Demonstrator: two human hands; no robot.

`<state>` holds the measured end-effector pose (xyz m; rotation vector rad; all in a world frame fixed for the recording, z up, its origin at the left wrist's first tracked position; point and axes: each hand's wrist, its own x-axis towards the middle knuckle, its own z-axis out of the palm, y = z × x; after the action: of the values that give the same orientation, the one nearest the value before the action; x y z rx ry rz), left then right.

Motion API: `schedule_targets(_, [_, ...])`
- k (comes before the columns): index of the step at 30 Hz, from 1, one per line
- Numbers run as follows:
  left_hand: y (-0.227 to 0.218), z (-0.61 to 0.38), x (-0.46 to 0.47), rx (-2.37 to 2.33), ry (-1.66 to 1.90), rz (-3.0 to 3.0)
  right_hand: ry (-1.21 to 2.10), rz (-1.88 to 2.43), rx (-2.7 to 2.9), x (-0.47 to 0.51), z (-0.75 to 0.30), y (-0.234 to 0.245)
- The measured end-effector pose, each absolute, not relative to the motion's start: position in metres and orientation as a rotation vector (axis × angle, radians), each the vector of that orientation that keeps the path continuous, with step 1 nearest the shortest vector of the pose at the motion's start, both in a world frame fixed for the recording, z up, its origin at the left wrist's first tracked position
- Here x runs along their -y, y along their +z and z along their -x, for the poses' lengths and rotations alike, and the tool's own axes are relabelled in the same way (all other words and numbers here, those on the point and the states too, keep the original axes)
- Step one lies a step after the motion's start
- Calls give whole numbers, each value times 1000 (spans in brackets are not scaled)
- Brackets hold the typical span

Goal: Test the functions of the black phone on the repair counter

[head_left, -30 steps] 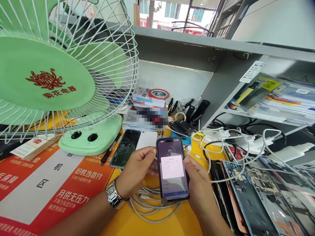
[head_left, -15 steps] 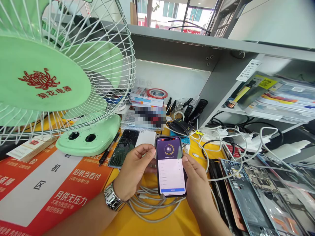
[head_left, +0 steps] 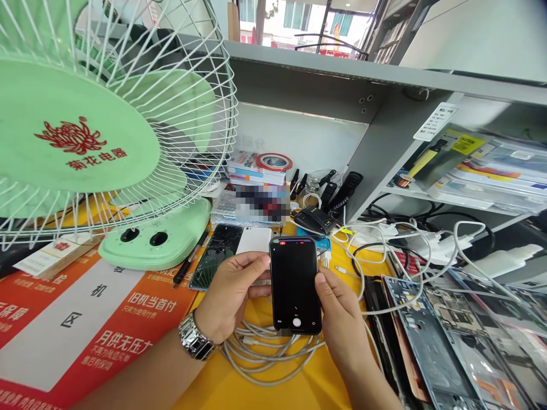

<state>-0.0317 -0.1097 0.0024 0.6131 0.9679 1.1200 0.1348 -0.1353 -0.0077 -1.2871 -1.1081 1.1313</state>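
Grey metal shelf unit (head_left: 342,74) runs across the back, its upper board overhanging a white back panel (head_left: 294,139). Lower shelf (head_left: 431,196) on the right is stacked with packets, with a white label card (head_left: 436,121) on the upright. Glass shopfront (head_left: 299,23) above the shelf lets in bright daylight, with a building with teal windows (head_left: 294,14) outside. Dark rack (head_left: 391,28) at upper right, beside a pale wall panel (head_left: 474,40). Yellow-covered table (head_left: 265,381) in front. Floor not visible.
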Motion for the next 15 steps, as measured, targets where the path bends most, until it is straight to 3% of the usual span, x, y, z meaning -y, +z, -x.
schedule_targets(8, [0, 32, 109, -979, 1100, -656, 1214, 1222, 1016, 133, -135, -19])
schedule_targets(15, [0, 24, 118, -806, 1060, -687, 1349, 1103, 531, 130, -129, -21])
